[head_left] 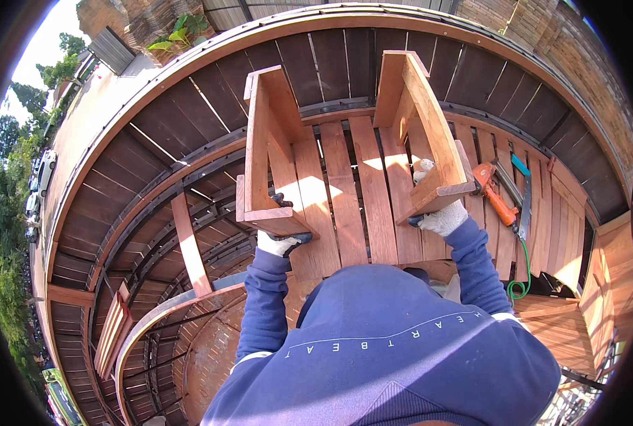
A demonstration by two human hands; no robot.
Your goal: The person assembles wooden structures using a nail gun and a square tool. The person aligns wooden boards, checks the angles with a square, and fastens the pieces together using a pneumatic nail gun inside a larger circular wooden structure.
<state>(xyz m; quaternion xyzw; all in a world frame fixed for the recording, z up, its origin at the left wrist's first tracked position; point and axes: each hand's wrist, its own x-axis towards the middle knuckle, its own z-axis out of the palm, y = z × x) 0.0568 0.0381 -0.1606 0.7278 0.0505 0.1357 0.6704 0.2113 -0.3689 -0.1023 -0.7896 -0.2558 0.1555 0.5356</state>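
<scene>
Two wooden side assemblies, each built of boards with short blocks at the ends, stand on edge on a slatted deck (367, 206). My left hand (282, 241), in a white glove with dark fingertips, grips the near end of the left assembly (258, 149). My right hand (438, 220), gloved likewise, grips the near end of the right assembly (440, 131). A small white bundle (421, 170), too small to identify, lies inside the right one. To its right lie an orange nail gun (497, 199) with a coiled green hose (522, 280) and a long teal-handled tool (524, 206).
A curved wooden rim (330, 28) arches around the deck, with dark boards inside it. At the left are open metal framing with a loose slat (188, 241) and stacked boards (114, 330). Timber panelling (607, 284) stands at the right. Beyond are brickwork, plants, trees and parked cars.
</scene>
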